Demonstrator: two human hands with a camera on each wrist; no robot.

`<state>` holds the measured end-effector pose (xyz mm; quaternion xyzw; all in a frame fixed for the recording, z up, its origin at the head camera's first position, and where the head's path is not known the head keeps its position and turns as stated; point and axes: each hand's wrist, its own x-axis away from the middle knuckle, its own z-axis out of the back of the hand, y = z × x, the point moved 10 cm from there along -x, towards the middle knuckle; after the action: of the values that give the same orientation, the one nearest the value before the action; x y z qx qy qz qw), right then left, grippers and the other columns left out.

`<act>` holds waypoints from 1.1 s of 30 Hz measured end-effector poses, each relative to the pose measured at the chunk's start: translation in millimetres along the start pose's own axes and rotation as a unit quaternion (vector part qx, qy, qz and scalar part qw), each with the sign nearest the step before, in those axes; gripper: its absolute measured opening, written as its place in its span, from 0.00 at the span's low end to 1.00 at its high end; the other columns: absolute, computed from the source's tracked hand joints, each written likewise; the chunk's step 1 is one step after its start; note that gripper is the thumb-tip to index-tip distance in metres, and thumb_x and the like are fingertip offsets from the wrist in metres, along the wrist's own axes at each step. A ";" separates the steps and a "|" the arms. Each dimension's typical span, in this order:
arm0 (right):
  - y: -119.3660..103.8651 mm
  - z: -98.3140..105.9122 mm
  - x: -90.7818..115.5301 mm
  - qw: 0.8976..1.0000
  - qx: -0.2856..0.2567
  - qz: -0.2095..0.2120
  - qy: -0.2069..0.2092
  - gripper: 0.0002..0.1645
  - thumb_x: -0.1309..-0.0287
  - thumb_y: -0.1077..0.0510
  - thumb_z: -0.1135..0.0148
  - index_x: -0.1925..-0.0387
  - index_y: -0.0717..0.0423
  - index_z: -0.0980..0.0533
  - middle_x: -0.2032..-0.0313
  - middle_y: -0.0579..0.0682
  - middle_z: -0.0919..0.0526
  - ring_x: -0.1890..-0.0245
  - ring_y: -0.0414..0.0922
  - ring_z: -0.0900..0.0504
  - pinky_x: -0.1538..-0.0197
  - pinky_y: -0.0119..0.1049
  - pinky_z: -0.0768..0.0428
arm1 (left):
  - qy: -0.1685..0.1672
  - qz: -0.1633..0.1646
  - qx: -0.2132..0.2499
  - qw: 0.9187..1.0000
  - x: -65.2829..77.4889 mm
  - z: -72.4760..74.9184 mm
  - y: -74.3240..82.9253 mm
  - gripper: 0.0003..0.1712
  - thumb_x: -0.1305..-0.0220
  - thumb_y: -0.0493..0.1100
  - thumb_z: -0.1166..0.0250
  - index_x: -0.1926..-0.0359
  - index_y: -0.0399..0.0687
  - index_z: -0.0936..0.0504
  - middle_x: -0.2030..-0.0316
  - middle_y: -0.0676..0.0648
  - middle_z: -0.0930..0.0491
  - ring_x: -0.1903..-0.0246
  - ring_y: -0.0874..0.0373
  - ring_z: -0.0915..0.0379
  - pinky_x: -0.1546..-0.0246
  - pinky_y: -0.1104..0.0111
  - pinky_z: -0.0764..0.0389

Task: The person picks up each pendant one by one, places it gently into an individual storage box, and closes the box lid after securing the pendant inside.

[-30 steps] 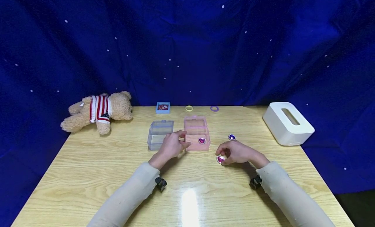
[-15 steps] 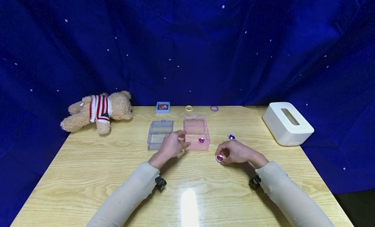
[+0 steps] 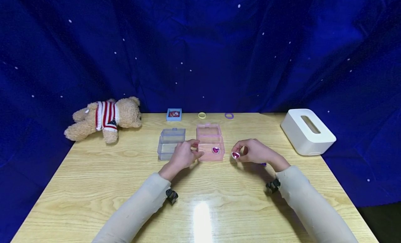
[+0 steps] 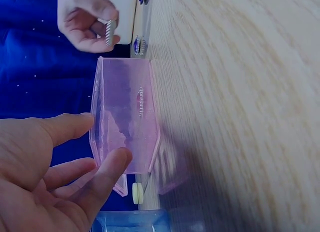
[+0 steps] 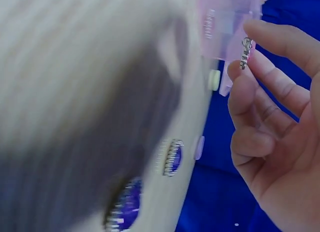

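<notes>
My left hand (image 3: 184,154) holds the left end of an open pink clear plastic box (image 3: 208,156), thumb at the front and index finger on the far rim. A magenta gem with a beaded silver edge (image 3: 215,150) lies inside the box. Just right of the box, my right hand (image 3: 255,151) pinches a similar red-pink gem (image 3: 235,155) between thumb and fingertips, raised off the table; the right wrist view shows this gem edge-on (image 5: 246,52). Two blue-purple gems, a farther one (image 5: 173,158) and a nearer one (image 5: 125,204), lie on the table by the right hand, mostly hidden in the head view.
An open blue-grey clear box (image 3: 167,153) stands left of the pink one. Behind are a small blue framed box (image 3: 174,115), a yellow ring (image 3: 202,115) and a purple ring (image 3: 229,116). A teddy bear (image 3: 106,119) lies left; a white tissue box (image 3: 308,133) stands right.
My right hand has lifted the red-pink gem from the table and moved it away from me, level with the pink box. The left hand has stayed at the box.
</notes>
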<state>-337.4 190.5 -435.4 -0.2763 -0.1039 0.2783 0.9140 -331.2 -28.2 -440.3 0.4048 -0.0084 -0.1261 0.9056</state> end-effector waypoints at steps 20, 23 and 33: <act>-32.5 19.5 -40.6 0.997 0.002 0.013 0.070 0.16 0.50 0.58 0.26 0.56 0.50 0.16 0.62 0.49 0.14 0.78 0.36 0.23 0.70 0.30 0.24 | 0.006 0.005 -0.001 1.000 0.0 0.0 -0.9 0.30 0.41 0.44 0.26 0.39 0.40 0.21 0.51 0.40 0.14 0.60 0.52 0.12 0.49 0.57 0.15; -37.9 14.3 -48.1 0.998 0.001 0.022 0.062 0.17 0.50 0.60 0.27 0.56 0.52 0.16 0.61 0.50 0.14 0.77 0.36 0.23 0.70 0.29 0.24 | 0.008 0.005 0.004 1.000 0.0 0.5 -1.1 0.30 0.42 0.44 0.26 0.39 0.40 0.21 0.51 0.40 0.14 0.60 0.52 0.12 0.50 0.58 0.15; -38.9 -10.2 -68.5 0.999 0.018 0.025 0.013 0.18 0.55 0.64 0.29 0.57 0.51 0.16 0.65 0.46 0.12 0.75 0.38 0.22 0.68 0.31 0.25 | 0.005 0.001 0.006 1.000 -0.3 0.5 -0.2 0.30 0.41 0.43 0.26 0.39 0.39 0.22 0.51 0.39 0.14 0.60 0.51 0.12 0.52 0.59 0.14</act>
<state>-372.8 120.2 -424.4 -0.2662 -0.0799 0.2991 0.9129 -331.6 -28.6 -440.1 0.4109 -0.0052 -0.1229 0.9033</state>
